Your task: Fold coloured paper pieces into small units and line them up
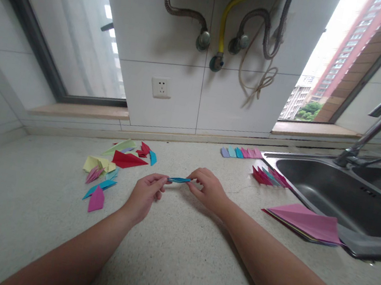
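Observation:
A narrow piece of folded blue paper (179, 180) is stretched between my hands above the speckled countertop (164, 251). My left hand (146, 196) pinches its left end between thumb and fingers. At the opposite end, the thumb and fingertips of my right hand (208, 190) close on the paper. Left of my hands lies a loose group of folded papers, among them a red one (128, 160), a yellow one (98, 165), a blue one (100, 189) and a magenta one (97, 199).
A row of small folded papers (241, 152) lies by the wall, with red and teal folded pieces (270, 176) nearer. A stack of coloured paper (304, 221) rests against the steel sink (372, 243) with its faucet (374, 125). A socket (161, 87) and pipes are on the wall.

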### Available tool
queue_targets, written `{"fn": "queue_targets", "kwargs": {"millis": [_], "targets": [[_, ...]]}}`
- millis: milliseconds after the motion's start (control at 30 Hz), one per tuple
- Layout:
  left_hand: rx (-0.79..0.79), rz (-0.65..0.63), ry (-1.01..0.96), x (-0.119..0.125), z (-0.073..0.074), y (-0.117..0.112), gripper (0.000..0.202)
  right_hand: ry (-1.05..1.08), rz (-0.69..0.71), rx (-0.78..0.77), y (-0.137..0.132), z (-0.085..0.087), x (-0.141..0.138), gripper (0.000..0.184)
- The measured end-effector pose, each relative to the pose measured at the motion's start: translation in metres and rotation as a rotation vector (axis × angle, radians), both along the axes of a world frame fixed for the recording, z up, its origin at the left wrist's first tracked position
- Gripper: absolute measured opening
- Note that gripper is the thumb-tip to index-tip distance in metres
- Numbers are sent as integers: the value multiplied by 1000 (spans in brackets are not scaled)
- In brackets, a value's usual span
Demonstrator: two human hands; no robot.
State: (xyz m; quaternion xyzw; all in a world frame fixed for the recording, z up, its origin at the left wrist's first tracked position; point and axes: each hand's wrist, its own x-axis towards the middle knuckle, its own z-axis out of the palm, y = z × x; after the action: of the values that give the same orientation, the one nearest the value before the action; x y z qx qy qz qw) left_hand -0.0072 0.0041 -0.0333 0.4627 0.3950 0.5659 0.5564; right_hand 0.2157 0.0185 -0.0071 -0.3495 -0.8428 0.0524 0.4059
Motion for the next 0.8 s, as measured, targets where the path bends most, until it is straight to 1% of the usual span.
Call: {"fn": "queue_targets", "kwargs": {"millis": [267,500,800], "targets": [[37,-12,10,0,1,-1,35,-7,-15,13,-1,1,-1,6],[67,-20,36,2,2,-3,45,-23,-26,14,-2,2,0,7],[81,-25,84,-1,-4,1,29,-46,16,24,-4,3,-2,9]]}}
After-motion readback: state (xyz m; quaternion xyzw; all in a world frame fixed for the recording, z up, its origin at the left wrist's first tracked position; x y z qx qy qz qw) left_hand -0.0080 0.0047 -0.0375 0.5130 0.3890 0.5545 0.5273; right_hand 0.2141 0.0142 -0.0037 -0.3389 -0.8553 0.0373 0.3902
